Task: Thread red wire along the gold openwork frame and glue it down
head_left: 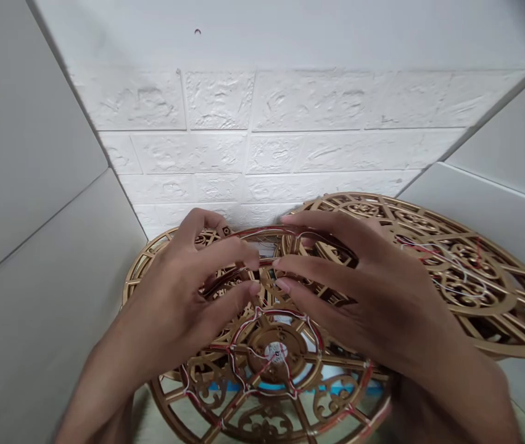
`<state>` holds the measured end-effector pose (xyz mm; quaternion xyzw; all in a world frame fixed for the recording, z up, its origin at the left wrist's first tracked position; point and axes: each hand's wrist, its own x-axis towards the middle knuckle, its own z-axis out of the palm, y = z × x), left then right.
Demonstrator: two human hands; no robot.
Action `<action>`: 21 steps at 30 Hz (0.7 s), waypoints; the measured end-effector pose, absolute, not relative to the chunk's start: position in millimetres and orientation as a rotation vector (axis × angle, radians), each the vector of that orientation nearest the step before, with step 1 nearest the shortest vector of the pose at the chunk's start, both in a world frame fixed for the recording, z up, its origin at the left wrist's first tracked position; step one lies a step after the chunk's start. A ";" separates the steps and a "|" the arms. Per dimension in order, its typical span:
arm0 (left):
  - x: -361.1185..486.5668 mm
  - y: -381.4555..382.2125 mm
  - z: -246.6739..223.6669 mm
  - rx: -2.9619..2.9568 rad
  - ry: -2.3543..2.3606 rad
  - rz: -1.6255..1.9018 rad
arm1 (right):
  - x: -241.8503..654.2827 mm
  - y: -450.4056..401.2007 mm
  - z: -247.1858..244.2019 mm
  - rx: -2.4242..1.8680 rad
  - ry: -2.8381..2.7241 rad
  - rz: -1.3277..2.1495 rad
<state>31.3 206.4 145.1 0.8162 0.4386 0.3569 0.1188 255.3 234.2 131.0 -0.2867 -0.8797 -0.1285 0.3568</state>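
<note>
A round gold openwork frame [292, 342], like a wheel with spokes and scrollwork, stands tilted in front of me. Red and white wires [247, 385] run along its rings and spokes, and a small white label [276, 353] sits at its hub. My left hand [192, 277] is closed on the frame's upper part, thumb and index finger pinched near the inner ring. Close beside it, my right hand [359, 290] grips the same area with thumb and index finger, other fingers over the outer rim. Whether a wire is between either pair of fingertips, I cannot tell.
More gold round frames lie stacked at the right [498, 296], with loose red and white wires on top. Another gold frame [135, 271] shows behind my left hand. A white brick-patterned wall [308, 98] rises behind, with grey panels [35, 185] on both sides.
</note>
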 end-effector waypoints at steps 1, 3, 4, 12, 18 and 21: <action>30.3 206.7 145.1 2.415 1.257 1.033 | 256.2 234.2 131.2 -0.744 -2.270 -0.331; 28.8 207.9 144.2 2.441 1.215 1.022 | 257.0 233.8 131.8 -0.756 -2.267 -0.345; 28.2 208.6 143.5 2.445 1.197 1.022 | 257.0 233.6 132.2 -0.757 -2.263 -0.353; 26.4 214.8 141.2 2.477 1.115 1.014 | 254.4 234.7 133.2 -0.761 -2.251 -0.369; 26.3 214.1 140.1 2.492 1.169 1.008 | 254.8 234.8 132.3 -0.755 -2.265 -0.361; 26.6 213.2 140.2 2.503 1.171 1.010 | 255.1 234.8 131.9 -0.746 -2.261 -0.359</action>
